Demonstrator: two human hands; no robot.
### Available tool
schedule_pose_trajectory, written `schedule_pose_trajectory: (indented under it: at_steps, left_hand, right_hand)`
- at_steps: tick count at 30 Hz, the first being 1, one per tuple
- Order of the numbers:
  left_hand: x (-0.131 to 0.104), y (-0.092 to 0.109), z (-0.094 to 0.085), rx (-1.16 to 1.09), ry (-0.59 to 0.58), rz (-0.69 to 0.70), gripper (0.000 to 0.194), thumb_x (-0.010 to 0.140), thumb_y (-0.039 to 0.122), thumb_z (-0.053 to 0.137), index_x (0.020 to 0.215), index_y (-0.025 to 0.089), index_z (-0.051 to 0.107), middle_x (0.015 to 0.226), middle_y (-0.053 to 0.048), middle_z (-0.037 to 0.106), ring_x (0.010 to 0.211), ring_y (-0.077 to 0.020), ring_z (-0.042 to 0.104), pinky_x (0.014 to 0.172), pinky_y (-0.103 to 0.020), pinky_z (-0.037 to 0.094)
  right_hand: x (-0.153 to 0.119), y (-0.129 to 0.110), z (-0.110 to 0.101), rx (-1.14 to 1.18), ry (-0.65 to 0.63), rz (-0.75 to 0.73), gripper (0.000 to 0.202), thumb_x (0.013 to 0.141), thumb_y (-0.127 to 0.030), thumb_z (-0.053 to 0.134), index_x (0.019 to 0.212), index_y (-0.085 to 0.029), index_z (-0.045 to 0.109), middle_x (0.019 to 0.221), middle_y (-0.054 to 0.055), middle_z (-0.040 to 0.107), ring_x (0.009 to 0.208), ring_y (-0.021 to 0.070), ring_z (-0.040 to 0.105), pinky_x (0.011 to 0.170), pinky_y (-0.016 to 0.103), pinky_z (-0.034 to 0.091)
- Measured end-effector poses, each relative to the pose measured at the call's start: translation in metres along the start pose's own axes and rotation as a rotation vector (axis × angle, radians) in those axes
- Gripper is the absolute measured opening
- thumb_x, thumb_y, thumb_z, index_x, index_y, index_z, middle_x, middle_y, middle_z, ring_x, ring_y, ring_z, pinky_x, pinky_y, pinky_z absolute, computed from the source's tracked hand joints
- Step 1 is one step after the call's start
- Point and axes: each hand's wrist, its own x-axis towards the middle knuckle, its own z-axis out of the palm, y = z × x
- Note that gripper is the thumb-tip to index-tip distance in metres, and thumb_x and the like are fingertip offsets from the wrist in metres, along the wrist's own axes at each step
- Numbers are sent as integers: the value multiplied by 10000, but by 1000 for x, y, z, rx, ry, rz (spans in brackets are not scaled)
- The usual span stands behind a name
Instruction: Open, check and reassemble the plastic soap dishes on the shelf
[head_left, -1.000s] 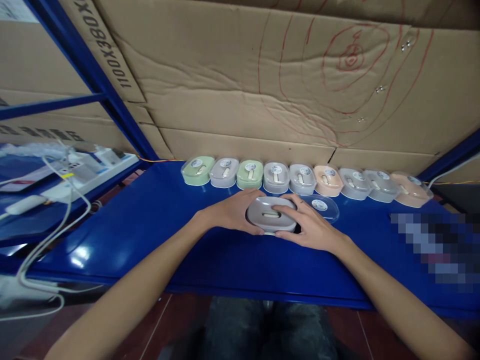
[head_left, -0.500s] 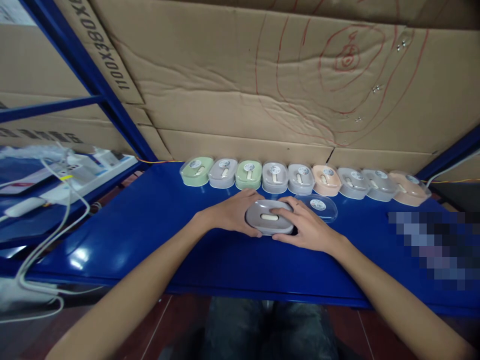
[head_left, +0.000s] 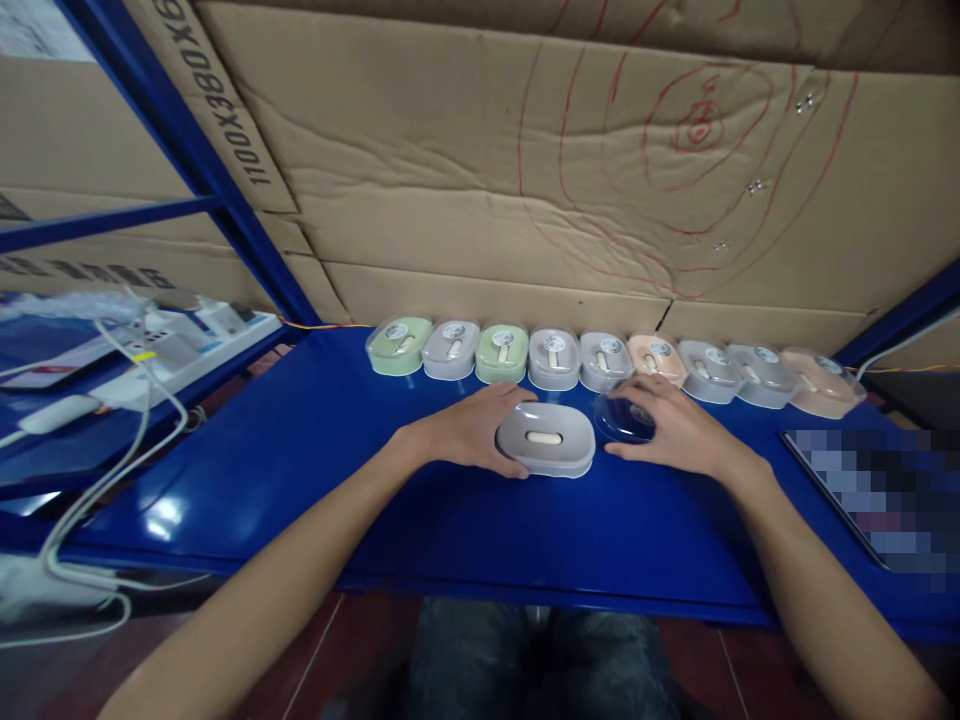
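Observation:
My left hand [head_left: 487, 428] curls around the left end of a grey oval box [head_left: 566, 452] on the blue table. A short white bar lies in the slot on the box's top, and no lid covers it. To the right, my right hand [head_left: 675, 425] grips a clear plastic lid [head_left: 621, 418], its fingers over the far edge and the thumb near the front edge. A round sticker on that lid is partly hidden by the fingers. A small gap separates lid and box.
Along the back of the table [head_left: 480, 540] stands a row of several lidded boxes in green [head_left: 501, 352], grey [head_left: 553, 358] and peach [head_left: 821, 382]. Behind them rises a cardboard wall [head_left: 450, 230]. A blurred-out flat device [head_left: 862, 500] lies right; cables and a power strip [head_left: 187, 360] are left.
My right hand has left the grey box and moved right onto the clear lid. My left hand stays on the box. The view has shifted slightly.

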Motion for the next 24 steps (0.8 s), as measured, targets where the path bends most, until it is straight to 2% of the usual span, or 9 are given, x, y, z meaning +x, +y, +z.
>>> schedule_pose_trajectory:
  at_steps: [4, 9, 13, 19, 24]
  left_hand:
    - [0, 0, 0, -17, -10, -13, 869, 740, 604, 956, 1435, 247, 576, 1424, -128, 629, 1365, -393, 581, 1146, -526, 463]
    - [0, -2, 0, -28, -4, -13, 863, 731, 626, 954, 1420, 264, 581, 1398, -114, 638, 1359, -385, 578, 1140, -522, 467]
    - [0, -1, 2, -56, 3, -17, 890, 717, 626, 958, 1441, 264, 588, 1437, -118, 622, 1361, -390, 579, 1141, -522, 473]
    - [6, 2, 16, -93, 36, 71, 879, 716, 617, 956, 1446, 274, 606, 1393, -113, 642, 1367, -396, 566, 1171, -570, 469]
    - [12, 0, 32, -111, 79, 39, 1080, 683, 696, 959, 1572, 280, 507, 1527, -166, 581, 1455, -440, 519, 1225, -658, 420]
  right_hand:
    - [-5, 11, -1, -3, -42, 36, 599, 893, -581, 845, 1372, -239, 729, 1341, 168, 705, 1299, 422, 678, 1118, 631, 575]
    - [-11, 14, -3, 0, -91, 94, 654, 858, -433, 858, 1478, -306, 693, 1412, 148, 700, 1336, 422, 680, 1122, 617, 578]
    - [-10, 13, -7, 67, -70, 121, 631, 887, -514, 836, 1459, -288, 697, 1408, 132, 748, 1321, 421, 701, 1124, 639, 577]
    - [1, -16, -15, 235, 105, 40, 561, 937, -532, 813, 1429, -299, 677, 1428, 106, 743, 1317, 372, 704, 1130, 603, 575]
    - [8, -48, 5, 320, 172, -56, 664, 879, -532, 870, 1467, -301, 667, 1381, 118, 722, 1248, 362, 720, 1088, 571, 605]
